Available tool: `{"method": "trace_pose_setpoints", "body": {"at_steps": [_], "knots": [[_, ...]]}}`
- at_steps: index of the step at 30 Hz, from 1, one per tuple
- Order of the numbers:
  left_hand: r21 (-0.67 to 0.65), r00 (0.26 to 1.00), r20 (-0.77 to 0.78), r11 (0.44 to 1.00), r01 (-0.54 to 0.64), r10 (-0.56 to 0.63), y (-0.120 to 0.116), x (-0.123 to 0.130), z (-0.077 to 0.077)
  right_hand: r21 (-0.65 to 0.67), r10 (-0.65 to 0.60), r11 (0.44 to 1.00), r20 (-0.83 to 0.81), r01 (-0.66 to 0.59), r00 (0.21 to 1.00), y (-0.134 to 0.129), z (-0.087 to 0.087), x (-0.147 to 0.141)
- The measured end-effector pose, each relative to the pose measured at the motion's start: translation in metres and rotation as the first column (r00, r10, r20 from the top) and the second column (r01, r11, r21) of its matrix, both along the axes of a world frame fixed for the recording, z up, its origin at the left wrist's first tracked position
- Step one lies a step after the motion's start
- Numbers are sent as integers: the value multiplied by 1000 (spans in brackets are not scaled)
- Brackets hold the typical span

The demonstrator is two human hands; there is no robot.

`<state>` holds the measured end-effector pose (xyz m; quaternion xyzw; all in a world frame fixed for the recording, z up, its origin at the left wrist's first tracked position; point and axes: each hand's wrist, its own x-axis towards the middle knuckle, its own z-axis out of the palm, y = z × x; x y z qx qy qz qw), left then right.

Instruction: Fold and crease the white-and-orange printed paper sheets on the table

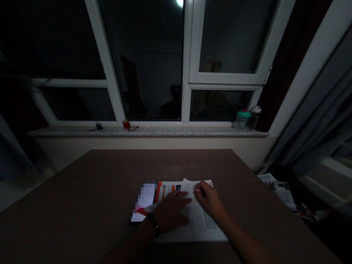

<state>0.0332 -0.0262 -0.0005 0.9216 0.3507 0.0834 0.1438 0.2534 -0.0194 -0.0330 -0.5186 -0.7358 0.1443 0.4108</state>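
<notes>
My left hand (173,209), with a dark band on its wrist, lies spread on the printed sheets near the table's front edge. Just right of it, my right hand (205,196) is closed in a pinch at the upper right of a narrow printed paper (198,216); a small pale bit shows at its fingertips, too small to name. Beneath lies a larger white sheet with orange print (162,187). A phone-like device with a bright, pixelated screen (145,198) lies left of my left hand, partly under the paper.
The brown table (110,176) has tiny white bits beyond the sheets. On the windowsill (165,131) stand a red item (126,124), a small dark item (98,126) and a green-lidded bottle (242,119). Papers (280,189) lie beyond the table's right edge.
</notes>
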Motion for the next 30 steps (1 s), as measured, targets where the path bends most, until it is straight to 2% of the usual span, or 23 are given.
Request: {"method": "trace_pose_setpoints", "body": {"at_steps": [3, 7, 10, 13, 17, 21, 26, 30], "knots": [[-1, 1000, 10, 1000, 9, -9, 1, 0, 0, -12, 152, 988, 73, -152, 986, -3, -1, 0], [-14, 999, 37, 1000, -9, 9, -1, 0, 0, 11, 311, 947, 233, -322, 921, -7, 0, 2], [-12, 998, 62, 1000, -12, 13, -1, 0, -2, 28, 340, 927, 349, -373, 873, -7, 1, 3], [0, 998, 62, 1000, -12, 12, 0, -1, -5, 46, 268, 949, 400, -311, 877, -3, 3, 4], [-4, 999, 53, 1000, -4, 4, 2, -2, -9, 49, 182, 975, 392, -218, 902, 4, 3, 5], [-24, 999, 38, 1000, -9, 10, -1, -2, -4, 46, 268, 954, 317, -297, 910, 0, 4, 5], [-40, 1000, -4, 999, -22, 22, -5, 0, 5, 23, 396, 912, 215, -410, 893, -20, 8, -1], [-34, 1000, -7, 999, -13, 13, -4, 0, 3, -15, 455, 888, 183, -460, 872, -30, 6, -6]]}}
